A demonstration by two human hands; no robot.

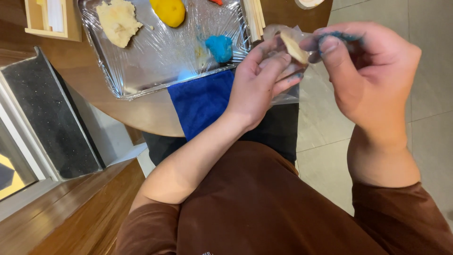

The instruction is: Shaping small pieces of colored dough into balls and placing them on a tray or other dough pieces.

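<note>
My left hand [257,85] is raised palm-up with fingers curled inward. My right hand [373,71] faces it, thumb and forefinger pinched, fingertips nearly touching the left's.

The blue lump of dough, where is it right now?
In the head view, the blue dough lump sits on the film-wrapped metal tray, near its lower right corner, just above the blue cloth and left of the left hand.

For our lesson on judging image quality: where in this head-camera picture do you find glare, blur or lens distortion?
Head view: glare glints off the crinkled clear film over the rectangular metal tray; the right hand, with blue smears on its fingertips, looks slightly motion-blurred; the left hand and the pale flat dough piece are sharper; the round wooden table edge bows from the wide lens.
</note>
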